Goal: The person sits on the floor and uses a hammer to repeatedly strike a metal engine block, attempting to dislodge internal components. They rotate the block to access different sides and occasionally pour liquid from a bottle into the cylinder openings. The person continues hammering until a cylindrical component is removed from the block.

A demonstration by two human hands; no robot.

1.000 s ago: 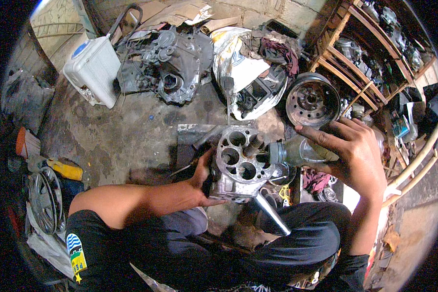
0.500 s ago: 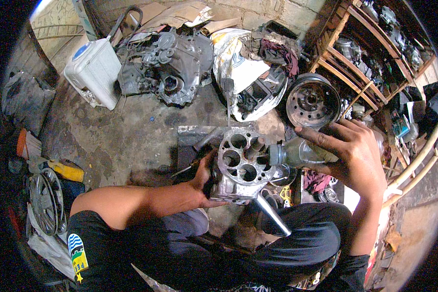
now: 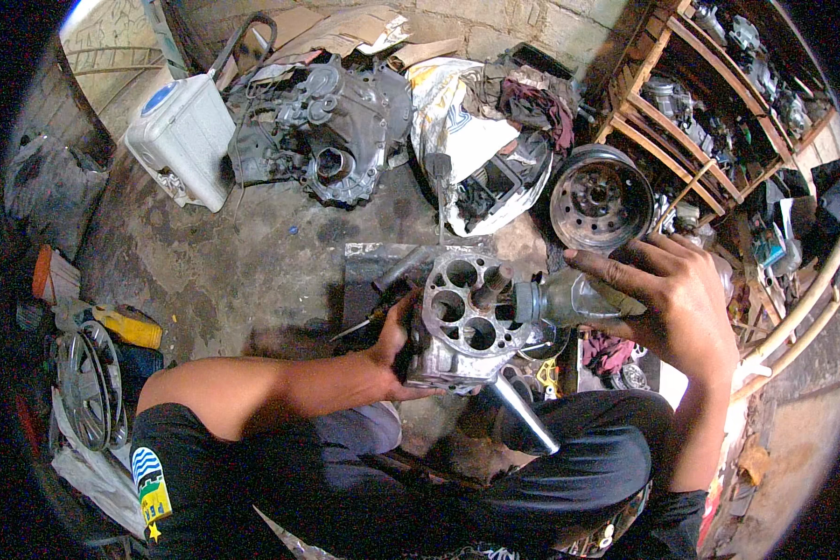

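My left hand point(image 3: 394, 350) grips the side of a grey metal cylinder block point(image 3: 453, 366). Several round bores show in its upper face, and a short shaft point(image 3: 487, 287) stands up among them. My right hand point(image 3: 677, 303) is wrapped round a clear bottle point(image 3: 569, 294) tipped onto its side. The bottle's grey cap point(image 3: 529, 303) points left at the block's right edge, over a bore there; whether the two touch, I cannot tell. From under the block a shiny metal tube point(image 3: 529, 418) slants down toward my right knee.
A dark flat plate point(image 3: 362, 266) lies behind the block, with a screwdriver point(image 3: 355, 327) beside it. Farther back stand a white jerrycan point(image 3: 182, 140), a large gearbox casing point(image 3: 345, 121), a white sack point(image 3: 439, 103) and a wheel rim point(image 3: 602, 196). Wooden shelving point(image 3: 681, 140) holds parts at right.
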